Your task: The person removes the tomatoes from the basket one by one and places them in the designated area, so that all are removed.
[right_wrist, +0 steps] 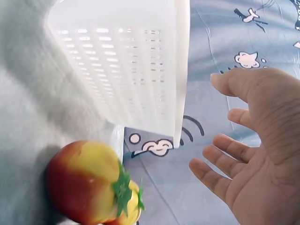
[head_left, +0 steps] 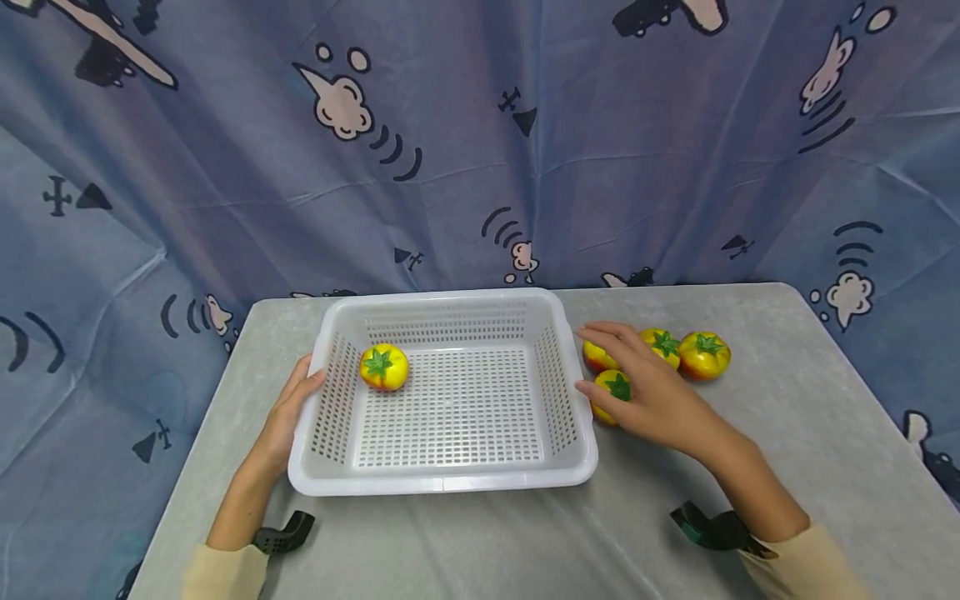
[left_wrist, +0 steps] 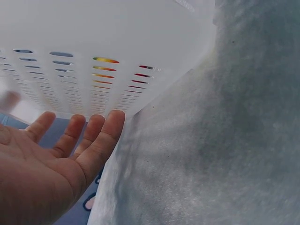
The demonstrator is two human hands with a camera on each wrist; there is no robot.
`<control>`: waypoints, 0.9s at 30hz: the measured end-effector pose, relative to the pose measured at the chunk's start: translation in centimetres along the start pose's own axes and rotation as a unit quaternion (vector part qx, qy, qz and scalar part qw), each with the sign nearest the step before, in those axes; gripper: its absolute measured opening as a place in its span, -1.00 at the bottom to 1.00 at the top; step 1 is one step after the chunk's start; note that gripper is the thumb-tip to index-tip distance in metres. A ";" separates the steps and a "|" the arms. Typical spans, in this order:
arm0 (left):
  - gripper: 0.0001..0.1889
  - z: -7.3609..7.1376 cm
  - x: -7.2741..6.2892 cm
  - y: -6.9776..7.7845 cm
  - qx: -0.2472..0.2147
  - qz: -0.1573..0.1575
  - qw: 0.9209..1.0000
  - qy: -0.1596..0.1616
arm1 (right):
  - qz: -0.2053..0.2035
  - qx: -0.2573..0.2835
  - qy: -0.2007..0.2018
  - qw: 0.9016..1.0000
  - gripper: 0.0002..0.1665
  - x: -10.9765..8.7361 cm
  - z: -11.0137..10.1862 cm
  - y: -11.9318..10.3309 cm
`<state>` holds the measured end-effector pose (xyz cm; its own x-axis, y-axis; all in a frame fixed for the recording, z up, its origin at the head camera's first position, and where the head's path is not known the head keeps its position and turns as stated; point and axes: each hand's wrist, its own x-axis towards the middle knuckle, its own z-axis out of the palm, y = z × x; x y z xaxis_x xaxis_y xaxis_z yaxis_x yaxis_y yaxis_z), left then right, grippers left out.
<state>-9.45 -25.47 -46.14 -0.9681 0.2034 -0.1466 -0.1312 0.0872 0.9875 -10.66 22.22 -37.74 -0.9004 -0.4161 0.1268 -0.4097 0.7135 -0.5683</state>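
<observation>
A white perforated plastic basket (head_left: 442,485) sits on the table with one yellow-red tomato (head_left: 384,367), green leafy top up, inside at its left. My left hand (head_left: 288,412) is at the basket's left side, thumb at the rim; its fingers stretch out along the outer wall in the left wrist view. Beside the right rim, my right hand (head_left: 660,400) spreads its fingers over more tomatoes; the right wrist view shows a gap between this hand and the basket. A tomato (head_left: 617,387) peeks out between thumb and fingers, and another (head_left: 597,358) is partly hidden.
Two more tomatoes, one (head_left: 662,345) behind my right hand and one (head_left: 705,356) farther right, lie on the grey-covered table (head_left: 780,392). A blue patterned curtain (head_left: 450,167) hangs right behind the table's back edge. Dark bands circle both wrists.
</observation>
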 end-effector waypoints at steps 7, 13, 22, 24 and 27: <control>-0.39 0.0 0.0 0.0 0.000 0.001 1.000 -0.005 | 0.003 -0.007 -0.025 1.000 -0.17 1.2 0.2 -1.2; -0.39 -0.1 -0.1 0.0 0.002 -0.001 1.000 -0.003 | -0.028 -0.002 -0.033 0.999 -0.19 2.1 0.3 -1.9; -0.40 -0.1 -0.2 0.1 0.000 -0.001 1.000 0.000 | -0.043 -0.005 -0.059 0.997 -0.17 3.5 0.5 -3.1; -0.39 -0.1 -0.1 0.1 -0.002 0.001 1.000 0.000 | -0.047 -0.002 -0.064 0.997 -0.17 3.7 0.5 -3.3; -0.38 -0.1 -0.1 0.1 -0.001 0.002 1.000 -0.004 | -0.051 0.002 -0.070 0.996 -0.17 3.9 0.5 -3.7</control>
<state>-9.38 -25.54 -46.08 -0.9670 0.2107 -0.1430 -0.1276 0.0851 0.9882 -12.58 17.64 -35.52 -0.8255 -0.5601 0.0698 -0.4964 0.6616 -0.5620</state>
